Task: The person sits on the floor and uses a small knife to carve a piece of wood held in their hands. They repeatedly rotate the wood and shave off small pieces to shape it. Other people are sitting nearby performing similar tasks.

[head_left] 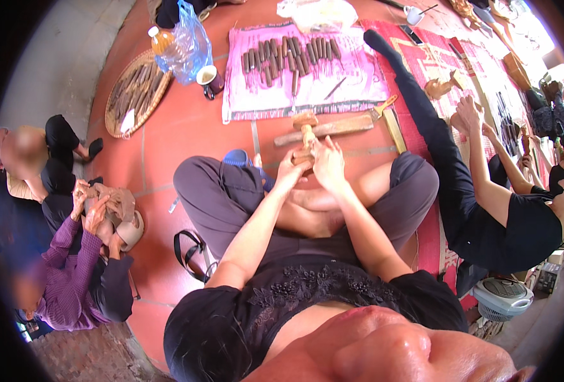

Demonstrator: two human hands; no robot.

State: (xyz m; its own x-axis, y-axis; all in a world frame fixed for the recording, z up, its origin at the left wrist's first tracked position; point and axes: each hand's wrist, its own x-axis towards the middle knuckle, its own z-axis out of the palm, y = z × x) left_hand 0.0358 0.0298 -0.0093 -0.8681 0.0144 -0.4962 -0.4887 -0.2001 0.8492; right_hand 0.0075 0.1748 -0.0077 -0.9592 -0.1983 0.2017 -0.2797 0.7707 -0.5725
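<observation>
In front of my crossed legs I hold up a pale carved piece of wood point(306, 127) with a wide, rounded top and a narrower stem. My left hand point(293, 168) is closed round its lower end. The fingers of my right hand point(329, 164) press against its right side, and whether a small tool is among them I cannot make out. Just beyond lies a long wooden board point(342, 127), with a flat brush point(384, 108) touching its right end. A short wooden bar point(394, 131) rests beside it.
Several wooden-handled carving tools point(291, 54) lie on a pink cloth point(243, 105). To its left are a dark mug point(213, 83), a blue plastic bag point(191, 48) and a round basket point(113, 121) of tools. People work on both sides; a box fan point(501, 296) stands at right.
</observation>
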